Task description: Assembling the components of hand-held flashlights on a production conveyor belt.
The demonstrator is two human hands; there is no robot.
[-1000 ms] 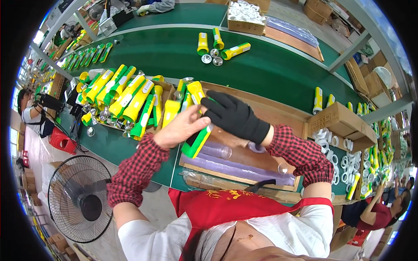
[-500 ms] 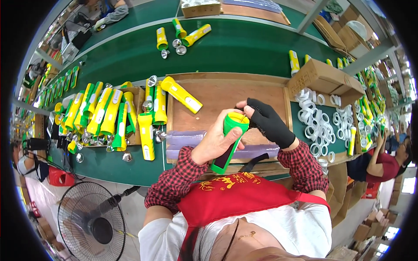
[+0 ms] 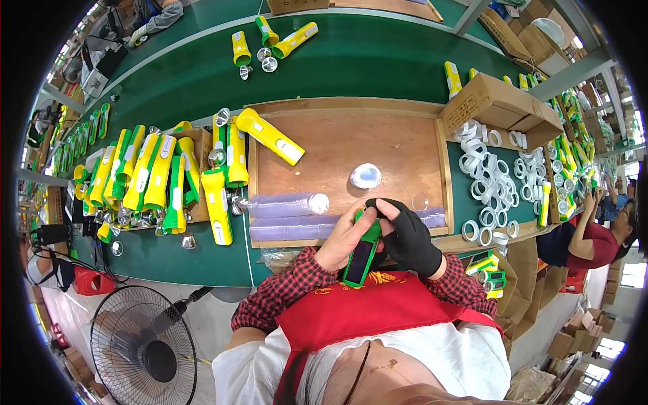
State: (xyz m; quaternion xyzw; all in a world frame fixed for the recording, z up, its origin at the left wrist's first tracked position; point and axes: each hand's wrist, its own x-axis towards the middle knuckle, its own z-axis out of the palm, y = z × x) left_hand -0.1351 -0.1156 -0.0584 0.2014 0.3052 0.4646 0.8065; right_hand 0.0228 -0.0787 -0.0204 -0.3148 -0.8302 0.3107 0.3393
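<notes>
Flashlights (image 3: 162, 172) lie left of the tray (image 3: 405, 148), rings (image 3: 486, 177) and a carton (image 3: 472, 102) right.

I now see the left hand (image 3: 344, 241) lower on my feed, the green flashlight (image 3: 360, 259) nearer the red apron (image 3: 378, 316), its mouth hidden; a white round piece (image 3: 365, 176) appears in the tray (image 3: 344, 131).

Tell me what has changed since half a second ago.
The green flashlight body moved toward the red apron; its open end is now hidden. The left hand kept hold; the right hand stayed at its far end. The yellow flashlight in the wooden tray stayed put.
</notes>
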